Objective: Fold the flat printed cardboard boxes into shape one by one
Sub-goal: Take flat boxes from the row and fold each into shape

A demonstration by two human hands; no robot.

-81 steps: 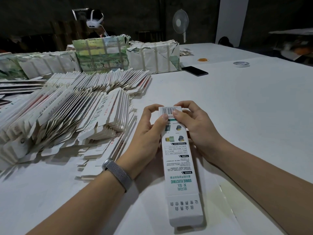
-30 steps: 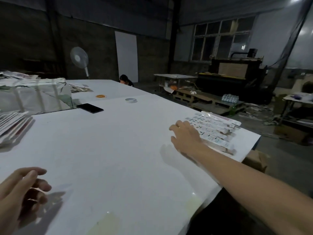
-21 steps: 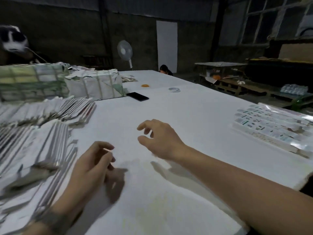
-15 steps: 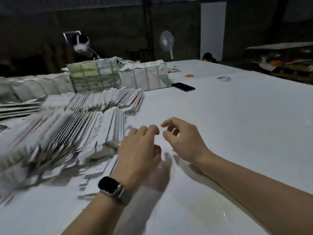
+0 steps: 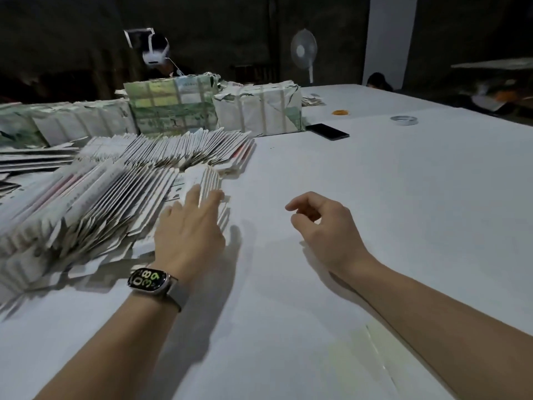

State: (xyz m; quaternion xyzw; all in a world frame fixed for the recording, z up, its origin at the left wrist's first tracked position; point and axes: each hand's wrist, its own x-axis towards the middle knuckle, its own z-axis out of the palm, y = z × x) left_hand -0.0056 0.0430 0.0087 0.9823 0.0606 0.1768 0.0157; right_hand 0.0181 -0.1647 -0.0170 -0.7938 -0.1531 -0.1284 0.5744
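— Where are the flat boxes point(image 5: 95, 197) found?
— Beside the watch point(image 5: 148, 280), fanned lengthwise away; the left hand point(image 5: 189, 235), fingers straight, is laid on them. The right hand point(image 5: 323, 226), loosely curled and empty, is kept apart.

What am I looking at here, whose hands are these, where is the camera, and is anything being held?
No machine here: a person wears the camera on their head, so the single view looks forward and down at their own arms. The left hand, with a smartwatch on its wrist, reaches with straight fingers to the near stack of flat printed boxes and touches its end. The right hand hovers over the white table, loosely curled, holding nothing. Farther back lie wrapped bundles, a phone and a tape roll.
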